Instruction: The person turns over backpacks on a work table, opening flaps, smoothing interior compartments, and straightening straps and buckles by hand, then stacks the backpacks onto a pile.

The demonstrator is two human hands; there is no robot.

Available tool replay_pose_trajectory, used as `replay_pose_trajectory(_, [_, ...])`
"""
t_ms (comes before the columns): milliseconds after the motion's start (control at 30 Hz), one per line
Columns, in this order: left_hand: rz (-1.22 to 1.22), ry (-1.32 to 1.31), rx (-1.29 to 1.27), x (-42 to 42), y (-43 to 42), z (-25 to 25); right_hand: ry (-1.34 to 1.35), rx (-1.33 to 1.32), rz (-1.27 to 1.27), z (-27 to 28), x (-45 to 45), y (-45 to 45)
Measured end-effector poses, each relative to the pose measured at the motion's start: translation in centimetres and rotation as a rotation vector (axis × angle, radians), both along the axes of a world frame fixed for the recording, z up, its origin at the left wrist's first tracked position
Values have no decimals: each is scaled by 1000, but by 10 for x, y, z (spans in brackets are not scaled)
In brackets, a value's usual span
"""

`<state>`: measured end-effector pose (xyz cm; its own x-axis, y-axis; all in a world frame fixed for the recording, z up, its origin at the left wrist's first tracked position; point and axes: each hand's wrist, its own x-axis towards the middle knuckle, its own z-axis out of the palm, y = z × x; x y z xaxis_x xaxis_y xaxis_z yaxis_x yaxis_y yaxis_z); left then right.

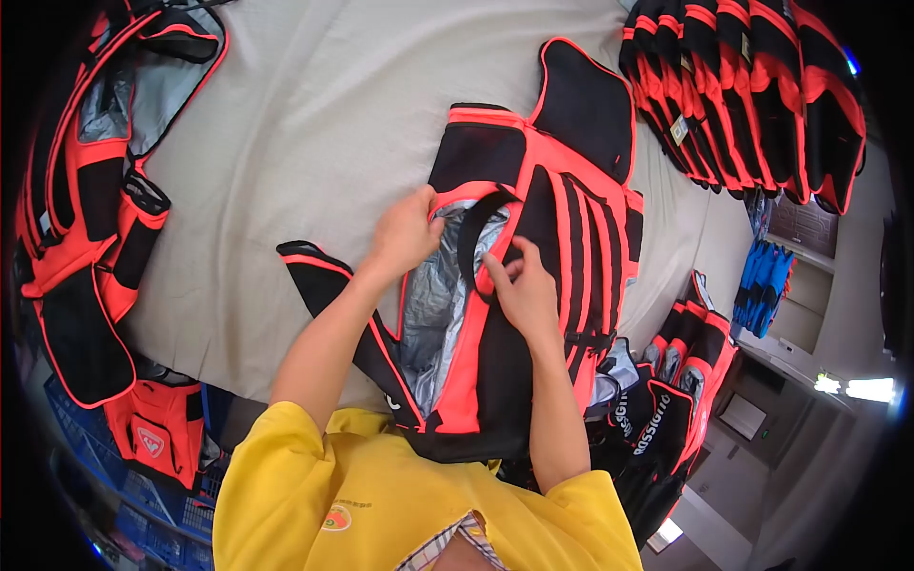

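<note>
Gripping the red rim [430, 204] of the backpack's opening, the left hand [407, 228] had its thumb on the inner side and its other fingers round the outer edge. The right hand [526, 285] lay at the opposite edge, thumb against or just beside the black strap [467, 243]; whether it pinched the strap, I could not tell. Between the hands the silver lining [428, 319] sagged in creases, apparently thin, slick and easily wrinkled. The backpack [543, 214] lay on the cloth-covered worktop [238, 238], right in front of the person, its near end against the yellow shirt [428, 519]. It looked light for its bulk, soft at the walls and somewhat firmer along the padded ribs [581, 257]; the bound rim seemed a surer hold than the lining. Its long axis ran away from the body, leaning a little right at the far end, where a black flap [586, 114] spread open. The opening faced up and left, with a loose side panel [379, 360] folded out leftward.
</note>
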<state>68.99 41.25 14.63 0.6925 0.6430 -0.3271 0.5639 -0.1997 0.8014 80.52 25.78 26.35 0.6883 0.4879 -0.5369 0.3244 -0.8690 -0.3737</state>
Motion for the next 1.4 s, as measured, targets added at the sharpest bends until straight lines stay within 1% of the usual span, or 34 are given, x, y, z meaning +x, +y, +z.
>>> replay_pose_trajectory(33, [-2,-6,0,2,0,0,-32,90,-25,-6,2,-18])
replay_pose_trajectory(67, [26,31,66,6,-3,0,22,151,-116,-11,4,-34])
replay_pose_trajectory(100, [48,67,128,9,-8,1,128,263,-262,-8,5,-45])
replay_pose_trajectory(133, [20,63,108,10,-9,-3,234,370,-417,-4,4,-60])
replay_pose_trajectory(167, [40,1,68,8,-3,-11,349,480,-516,-4,8,-80])
replay_pose_trajectory(200, [67,-60,37,4,-2,-13,366,564,-603,9,2,-88])
replay_pose_trajectory(233, [40,-55,29,-6,-6,2,389,602,-647,19,-3,-98])
replay_pose_trajectory(267, [46,-62,137,-16,-4,19,414,647,-686,28,-9,-109])
replay_pose_trajectory(300, [60,-76,257,-23,0,39,377,632,-701,36,-17,-117])
replay_pose_trajectory(333, [49,-74,269,-31,-2,59,382,645,-710,41,-25,-127])
replay_pose_trajectory(400, [178,-300,96,-55,-23,101,394,611,-610,49,-42,-152])
replay_pose_trajectory(433, [221,-295,-189,-66,-36,119,390,648,-605,52,-51,-160])
replay_pose_trajectory(467, [202,-288,-181,-76,-55,131,393,660,-624,55,-59,-170])
replay_pose_trajectory(533, [164,-242,-623,-91,-90,154,279,635,-463,55,-71,-184])
replay_pose_trajectory(600, [42,-132,-619,-98,-133,144,252,716,-440,56,-89,-194])
replay_pose_trajectory(667, [22,-87,-768,-88,-169,149,93,755,-320,59,-108,-203])
replay_pose_trajectory(700, [32,-87,-731,-84,-178,143,35,746,-230,60,-116,-209])
replay_pose_trajectory(767, [-3,-190,-943,-75,-183,133,-141,702,45,61,-131,-223])
replay_pose_trajectory(800, [2,-187,-905,-75,-183,144,-240,688,174,50,-137,-233])
replay_pose_trajectory(833, [59,-360,-957,-76,-182,159,-315,699,308,40,-144,-242])
replay_pose_trajectory(867, [111,-533,-1009,-79,-182,173,-310,730,304,36,-150,-253])
replay_pose_trajectory(900, [172,-651,-1036,-83,-180,186,-345,703,364,39,-155,-259])
replay_pose_trajectory(933, [136,-774,-986,-92,-173,191,-382,677,424,42,-155,-262])
replay_pose_trajectory(1000, [124,-870,-957,-118,-158,199,-366,746,400,44,-151,-270])
replay_pose_trajectory(1033, [120,-865,-925,-128,-158,206,-311,724,416,43,-143,-274])
replay_pose_trajectory(1067, [134,-942,-873,-138,-161,213,-255,698,432,42,-137,-279])
replay_pose_trajectory(1100, [147,-1020,-819,-146,-165,220,-261,745,460,40,-131,-283])
replay_pose_trajectory(1133, [146,-1018,-793,-155,-169,222,-257,769,465,42,-127,-288])
replay_pose_trajectory(1200, [202,-881,-508,-173,-180,231,-367,881,600,48,-121,-295])
replay_pose_trajectory(1233, [339,-761,-440,-175,-194,244,-394,901,631,44,-121,-299])
replay_pose_trajectory(1267, [352,-762,-419,-179,-201,242,-385,920,643,39,-123,-302])
replay_pose_trajectory(1333, [367,-623,-119,-184,-208,228,-415,905,665,31,-123,-302])
replay_pose_trajectory(1367, [367,-672,-91,-184,-213,223,-412,928,682,30,-124,-302])
replay_pose_trajectory(1400, [385,-675,-67,-183,-218,223,-403,890,690,30,-126,-302])
